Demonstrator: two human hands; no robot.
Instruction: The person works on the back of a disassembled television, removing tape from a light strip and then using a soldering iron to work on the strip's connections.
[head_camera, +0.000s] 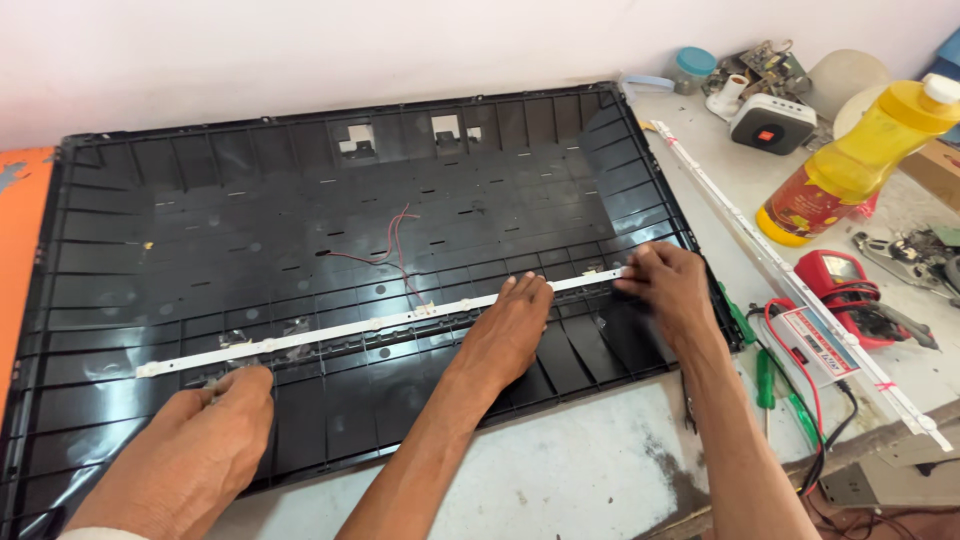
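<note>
A large black television back panel (250, 230) lies flat on the workbench. A long white LED strip (330, 330) runs across its lower half, and thin red wires (395, 250) curl above it. My left hand (505, 335) lies flat, palm down, pressing on the strip right of its middle. My right hand (665, 290) pinches the strip's right end near the panel's right edge. Another person's hand (205, 440), with a white sleeve, rests on the panel just below the strip's left end.
A second LED strip (790, 280) lies diagonally on the bench to the right. Beside it are a yellow bottle (850, 165), a red multimeter with leads (845, 285), green screwdrivers (765, 375), a small white speaker (770, 122) and loose parts at the back.
</note>
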